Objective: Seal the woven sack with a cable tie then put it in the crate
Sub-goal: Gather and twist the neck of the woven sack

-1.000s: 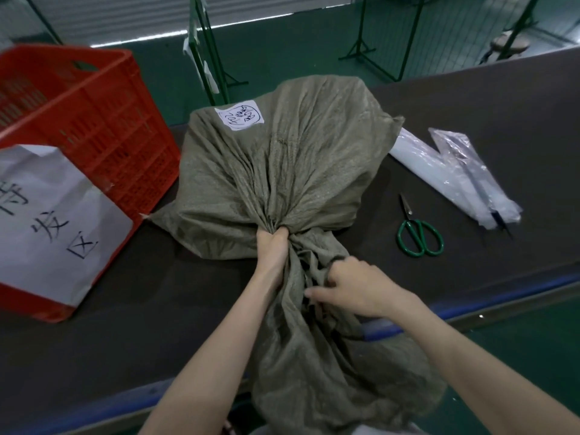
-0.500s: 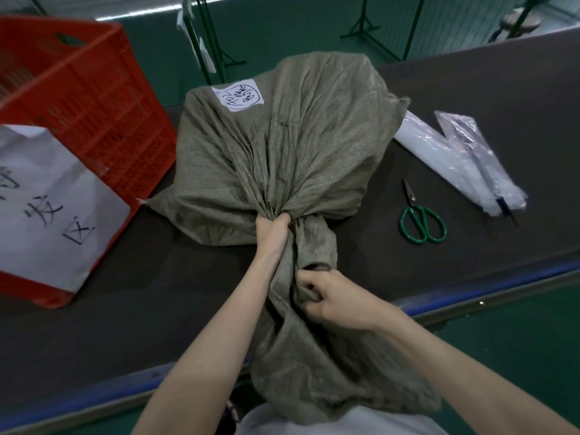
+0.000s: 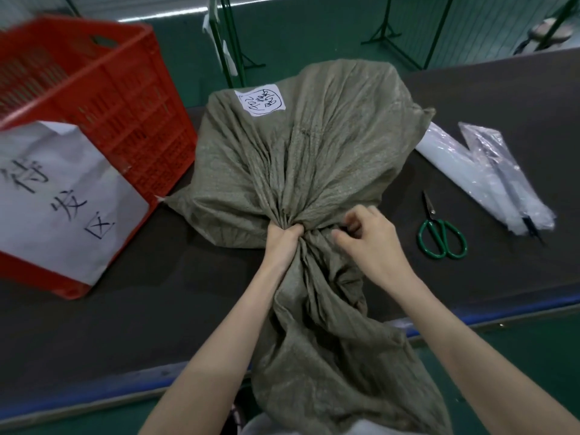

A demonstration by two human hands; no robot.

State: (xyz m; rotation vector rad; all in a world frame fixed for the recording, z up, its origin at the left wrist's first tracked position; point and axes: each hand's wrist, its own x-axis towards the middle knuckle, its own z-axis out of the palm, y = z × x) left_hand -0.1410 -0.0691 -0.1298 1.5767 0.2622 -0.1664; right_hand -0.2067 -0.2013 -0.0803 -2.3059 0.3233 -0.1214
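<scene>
A grey-green woven sack (image 3: 314, 158) lies on the dark table (image 3: 141, 324), its neck gathered toward the near edge. The left hand (image 3: 282, 243) grips this neck; the right hand (image 3: 370, 246), fingers curled, touches it just beside, grip unclear. A red plastic crate (image 3: 103, 98) stands at left, green-handled scissors (image 3: 442, 230) and clear plastic bags (image 3: 489, 171) at right.

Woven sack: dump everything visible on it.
Olive-grey woven plastic-looking sack, heavily creased, lying on the dark table. Full body far side with a white handwritten label; gathered neck gripped by the left hand, right hand curled fingers against it, grip unclear. Loose mouth end hangs over the near table edge. No tie visible. One corner lies by the red plastic crate.
</scene>
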